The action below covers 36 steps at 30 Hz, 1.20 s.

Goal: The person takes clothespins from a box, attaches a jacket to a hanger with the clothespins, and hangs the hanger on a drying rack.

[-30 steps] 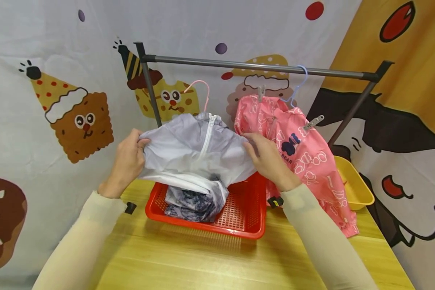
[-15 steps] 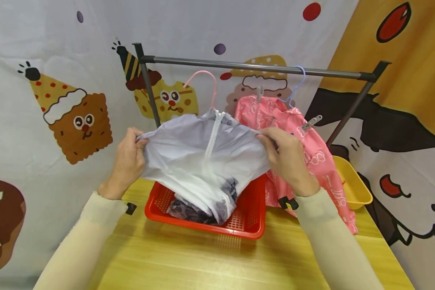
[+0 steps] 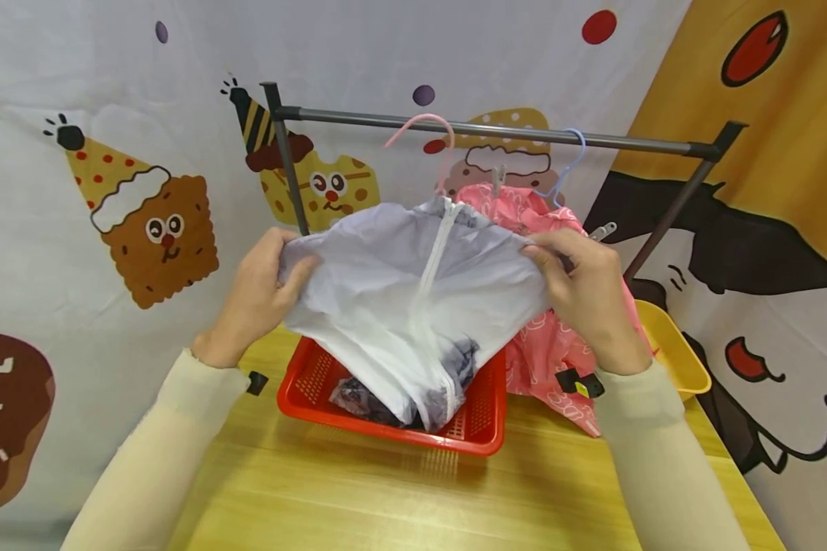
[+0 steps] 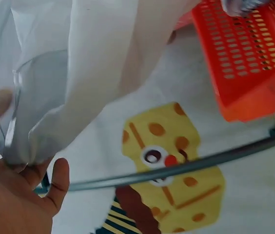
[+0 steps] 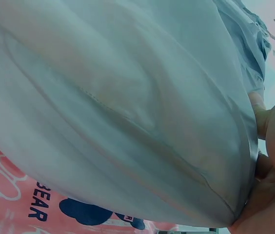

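Pale grey fading to white, the zip-up jacket (image 3: 372,268) hangs stretched between two hands, above and in front of the red basket (image 3: 386,438). Left hand (image 3: 251,298) and right hand (image 3: 588,295) each pinch a shoulder edge, their thumbs on the front side; gripping far apart like this seems to pull the cloth flat and leave the zip (image 3: 437,256) near the middle. From the collar rises the hook of a pink hanger (image 3: 427,117), apparently seated inside, so the neck sits around its stem. That hook overlaps the metal rail (image 3: 503,131); whether they touch, I cannot tell. Behind the right hand, a pink printed jacket (image 3: 551,356) hangs from a blue hanger (image 3: 582,147) hooked over the rail, with grey clothespins (image 3: 499,180) at its top, probably to stop it slipping off.
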Each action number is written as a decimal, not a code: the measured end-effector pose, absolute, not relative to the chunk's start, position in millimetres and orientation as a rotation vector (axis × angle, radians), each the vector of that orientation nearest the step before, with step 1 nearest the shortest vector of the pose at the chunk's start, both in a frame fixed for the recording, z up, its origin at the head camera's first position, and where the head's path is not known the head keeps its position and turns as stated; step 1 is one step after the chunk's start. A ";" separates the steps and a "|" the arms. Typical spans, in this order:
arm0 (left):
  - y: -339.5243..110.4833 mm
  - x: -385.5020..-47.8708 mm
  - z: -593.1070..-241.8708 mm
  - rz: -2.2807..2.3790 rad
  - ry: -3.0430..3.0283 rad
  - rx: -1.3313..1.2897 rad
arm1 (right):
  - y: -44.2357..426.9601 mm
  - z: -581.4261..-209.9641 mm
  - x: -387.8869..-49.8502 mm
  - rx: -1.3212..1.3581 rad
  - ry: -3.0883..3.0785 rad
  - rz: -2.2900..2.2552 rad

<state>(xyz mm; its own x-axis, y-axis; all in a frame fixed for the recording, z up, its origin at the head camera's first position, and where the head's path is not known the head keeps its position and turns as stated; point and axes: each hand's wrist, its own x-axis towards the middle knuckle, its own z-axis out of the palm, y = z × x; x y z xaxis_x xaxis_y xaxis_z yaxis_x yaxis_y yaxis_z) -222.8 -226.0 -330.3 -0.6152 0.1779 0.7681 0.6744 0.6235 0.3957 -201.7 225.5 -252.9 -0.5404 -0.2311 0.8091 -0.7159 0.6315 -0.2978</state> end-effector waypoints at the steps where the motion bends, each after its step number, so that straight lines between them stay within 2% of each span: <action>1: -223.5 -221.9 -325.8 -0.910 -2.145 -0.677 | 226.1 -252.2 -201.6 0.734 -2.089 0.811; 12: -183.3 -228.1 -274.2 -0.846 -2.041 -0.795 | 234.9 -237.8 -199.7 0.666 -2.116 0.817; 28: -186.7 -234.0 -259.3 -0.820 -1.884 -0.760 | 242.4 -215.4 -196.5 0.570 -2.222 0.896; 36: -185.2 -231.4 -254.7 -0.905 -1.722 -0.825 | 241.5 -219.0 -199.5 0.659 -2.255 0.831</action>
